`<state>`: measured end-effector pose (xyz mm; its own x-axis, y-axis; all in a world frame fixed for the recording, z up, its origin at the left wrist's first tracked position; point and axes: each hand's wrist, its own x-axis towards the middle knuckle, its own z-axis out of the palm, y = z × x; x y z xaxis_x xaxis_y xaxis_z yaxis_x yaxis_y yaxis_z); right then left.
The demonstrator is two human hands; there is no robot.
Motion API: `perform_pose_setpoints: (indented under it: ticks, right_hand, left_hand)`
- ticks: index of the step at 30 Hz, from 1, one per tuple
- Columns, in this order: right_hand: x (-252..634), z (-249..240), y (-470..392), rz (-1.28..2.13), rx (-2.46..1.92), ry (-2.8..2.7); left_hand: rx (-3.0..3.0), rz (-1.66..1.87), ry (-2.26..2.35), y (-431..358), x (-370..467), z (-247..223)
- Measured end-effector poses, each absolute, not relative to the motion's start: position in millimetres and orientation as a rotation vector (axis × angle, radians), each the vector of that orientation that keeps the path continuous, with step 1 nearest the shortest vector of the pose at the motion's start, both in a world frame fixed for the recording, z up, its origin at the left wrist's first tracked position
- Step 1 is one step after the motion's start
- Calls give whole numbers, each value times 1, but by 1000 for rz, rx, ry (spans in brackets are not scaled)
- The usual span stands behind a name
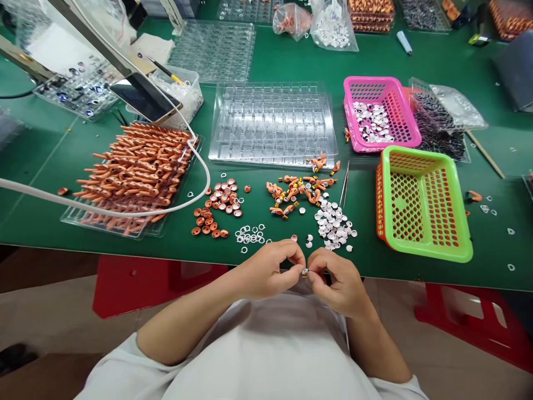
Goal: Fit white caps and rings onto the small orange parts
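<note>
Several glossy dark pieces (62,97) lie at the far left of the green worktop (25,161), and nearer the person, orange tubular parts (141,166) rise in a heap on clear trays (77,215). A phone (145,97) sits behind that heap, beside a clear box (191,100) of small translucent bits, while a white cable (209,178) loops over the heap's near side. Next come scattered copper-coloured cups (225,199), then a loose cluster of white rings (251,238), with a ridged clear tray (272,125) farther back. At the near edge, the left hand (272,269) pinches a small piece (305,272) between thumb and forefinger; this piece, light with a yellow bit beneath, is between both hands, and the right hand (339,278) has its fingertips closed on the other side of it. Beyond the hands lie orange parts with yellow tabs (311,193), and just right of these, a pile of white caps (332,221) with tweezers (345,186) behind it. Farther right, a pink basket (375,148) holds white and dark pieces, and nearer stands a lime-green basket (428,253); a thin stick (485,155) lies beyond, at the right
</note>
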<state>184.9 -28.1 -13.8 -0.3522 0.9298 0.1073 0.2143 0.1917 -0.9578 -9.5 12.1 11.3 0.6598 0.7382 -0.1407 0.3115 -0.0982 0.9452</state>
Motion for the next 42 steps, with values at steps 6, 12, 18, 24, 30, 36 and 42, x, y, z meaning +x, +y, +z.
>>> perform_pose_setpoints:
  ticks: [6, 12, 18, 24, 30, 36, 42]
  right_hand:
    - [186, -13, -28, 1386, -984, -1490]
    - [199, -14, -30, 1353, -1017, -1475]
    - [205, -24, -33, 1330, -1043, -1469]
    - [205, -32, -36, 1325, -1031, -1442]
    - [207, -34, -34, 1341, -1017, -1439]
    - [205, -36, -34, 1332, -1005, -1449]
    - [209, -32, -40, 1312, -1022, -1463]
  left_hand:
    - [1776, 529, 983, 14, -11, 11]
    - [1959, 688, 1270, 31, -29, 18]
    - [2088, 729, 1537, 57, -48, 31]
    - [2050, 711, 1687, 67, -58, 33]
    - [2126, 598, 1671, 61, -69, 27]
    - [2354, 446, 1613, 57, -75, 8]
    - [2397, 557, 1555, 55, -65, 9]
